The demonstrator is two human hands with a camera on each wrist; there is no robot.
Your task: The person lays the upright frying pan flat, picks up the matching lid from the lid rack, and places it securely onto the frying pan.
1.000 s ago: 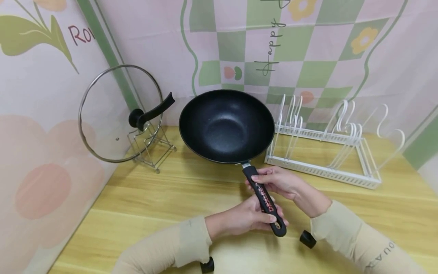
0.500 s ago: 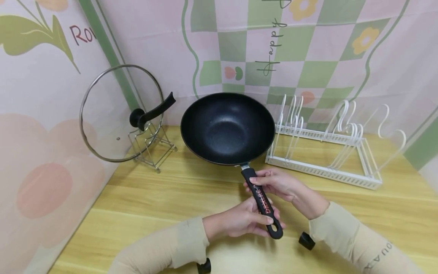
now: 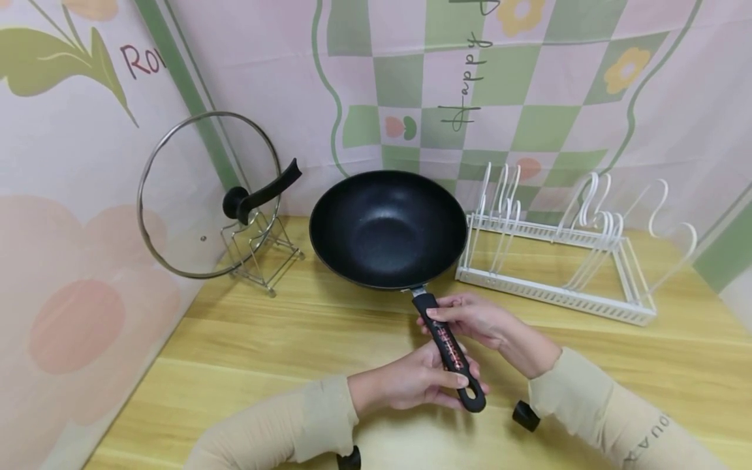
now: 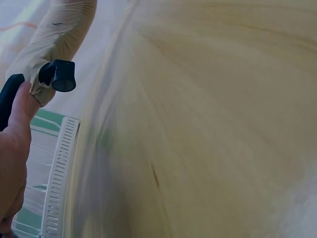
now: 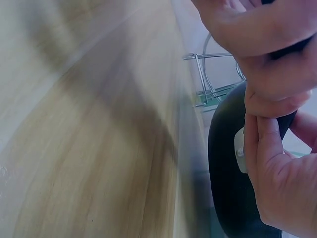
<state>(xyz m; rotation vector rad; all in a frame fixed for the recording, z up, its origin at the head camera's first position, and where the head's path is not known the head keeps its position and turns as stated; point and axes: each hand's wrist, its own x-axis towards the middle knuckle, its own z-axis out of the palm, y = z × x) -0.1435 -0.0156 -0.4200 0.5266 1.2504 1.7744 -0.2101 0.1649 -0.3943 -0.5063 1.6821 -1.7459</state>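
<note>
A black wok is held over the wooden table, its dark inside tipped toward the head camera. My left hand grips the lower end of its long black handle, thumb lying on top near the hanging hole. Higher up, by the metal joint, my right hand pinches the same handle between thumb and fingers. From the right wrist view, the wok's outer side and the fingers wrapped beneath the handle show. Only part of the left hand appears in the left wrist view, with the handle end beside its thumb.
On the left, a glass lid with a black knob handle leans upright in a small wire stand. At the right stands a white rack with several curved dividers, close beside the wok's rim. A printed cloth hangs behind the table.
The wok has come down a little and slightly toward me, its rim lower against the cloth. Both hands keep their hold on the handle.
</note>
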